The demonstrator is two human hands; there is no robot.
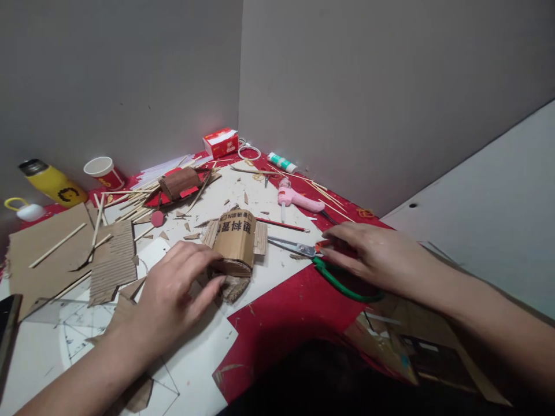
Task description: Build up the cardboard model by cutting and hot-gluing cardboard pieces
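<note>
At centre of the surface (203, 370): curved cardboard piece (236, 240) with printed characters, arched like a half-tube, long axis running away from the person toward the wall corner, print facing up. Left hand (173, 294) comes in from lower left, palm down, fingers loosely curled, thumb and fingertips on the near end of the piece; whether it pinches or just steadies it, cannot tell. Near edge of the piece is hidden behind those fingers. Just right of it, scissors (303, 249): blades point left toward the cardboard, long axis roughly left-right, green handles toward the right. Right hand (373, 257) reaches in from the right, forearm low, palm down, fingers flat over the handles and covering most of them; no closed grasp visible. Pink glue gun (297, 199) lies further back.
</note>
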